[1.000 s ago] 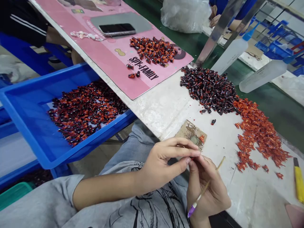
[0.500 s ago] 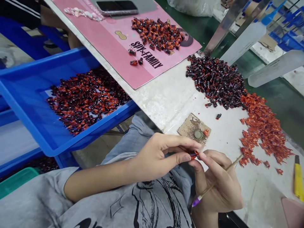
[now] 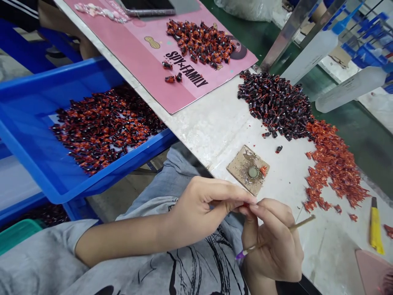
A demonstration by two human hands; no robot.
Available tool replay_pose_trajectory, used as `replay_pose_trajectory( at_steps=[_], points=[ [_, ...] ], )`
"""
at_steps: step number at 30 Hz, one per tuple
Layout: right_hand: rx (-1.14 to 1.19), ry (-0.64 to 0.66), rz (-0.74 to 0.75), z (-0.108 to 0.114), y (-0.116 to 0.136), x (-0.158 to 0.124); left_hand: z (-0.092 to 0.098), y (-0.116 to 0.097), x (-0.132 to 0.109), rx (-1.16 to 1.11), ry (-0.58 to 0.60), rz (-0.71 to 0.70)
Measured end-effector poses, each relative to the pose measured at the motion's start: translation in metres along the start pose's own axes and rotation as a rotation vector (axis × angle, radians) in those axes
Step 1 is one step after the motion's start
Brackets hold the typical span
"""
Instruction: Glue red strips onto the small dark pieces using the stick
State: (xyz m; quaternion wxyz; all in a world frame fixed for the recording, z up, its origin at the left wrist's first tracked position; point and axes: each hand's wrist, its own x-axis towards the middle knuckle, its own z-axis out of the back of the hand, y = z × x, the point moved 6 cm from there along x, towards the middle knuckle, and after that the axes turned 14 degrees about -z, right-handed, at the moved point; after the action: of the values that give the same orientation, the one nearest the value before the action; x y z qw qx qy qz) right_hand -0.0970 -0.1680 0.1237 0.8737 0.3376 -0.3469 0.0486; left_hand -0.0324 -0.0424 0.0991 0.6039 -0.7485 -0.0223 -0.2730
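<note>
A long workbench with a scuffed white top runs across the view, with a blue plastic tray beside it, heaped with a mass of small dark-and-orange pieces. A pink printed mat lies on the bench and carries a smaller cluster of similar pieces. On the bare bench, a heap of dark pieces banded with orange sits against a spread of crumpled orange-red scraps, and a yellow utility knife lies off to the right. Nearer the hands is a worn square of brown card with a round greenish disc on it. The left hand is closed to a pinch, holding a tiny red-and-dark piece between thumb and forefinger, out in the air above the bench edge; most of the piece is hidden by the fingertips. The right hand is curled around a thin wooden stick with a purple end, its fingertips meeting the same pinch. The piece looks very light and probably slippery, so it seems best held by its ends with the fingertip pads, with only gentle pressure.
</note>
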Motion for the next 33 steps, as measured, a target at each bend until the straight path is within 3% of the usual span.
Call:
replay_pose_trajectory(
  at_steps=[4, 9, 14, 16, 21, 28, 33],
  points=[
    [-0.041, -0.024, -0.009, -0.002, 0.001, -0.002, 0.0, 0.011, 0.0, -0.103, -0.031, 0.103],
    [0.065, 0.052, -0.11, -0.006, -0.016, -0.004, 0.001, 0.029, 0.0, -0.245, -0.055, 0.234],
    [0.433, -0.215, -0.505, 0.003, -0.072, -0.001, 0.006, 0.043, -0.003, -0.296, -0.035, 0.327],
    [0.462, -0.235, -0.636, 0.001, -0.091, -0.002, 0.007, 0.047, -0.003, -0.283, -0.016, 0.326],
    [0.37, -0.099, -0.784, -0.007, -0.108, -0.012, 0.01, 0.048, -0.005, -0.277, -0.018, 0.316],
    [0.319, -0.133, -0.781, -0.009, -0.102, -0.013, 0.011, 0.034, -0.001, -0.032, 0.093, 0.099],
    [0.297, -0.124, -0.792, -0.011, -0.101, -0.011, 0.01, 0.04, -0.003, -0.034, 0.008, 0.076]
  ],
)
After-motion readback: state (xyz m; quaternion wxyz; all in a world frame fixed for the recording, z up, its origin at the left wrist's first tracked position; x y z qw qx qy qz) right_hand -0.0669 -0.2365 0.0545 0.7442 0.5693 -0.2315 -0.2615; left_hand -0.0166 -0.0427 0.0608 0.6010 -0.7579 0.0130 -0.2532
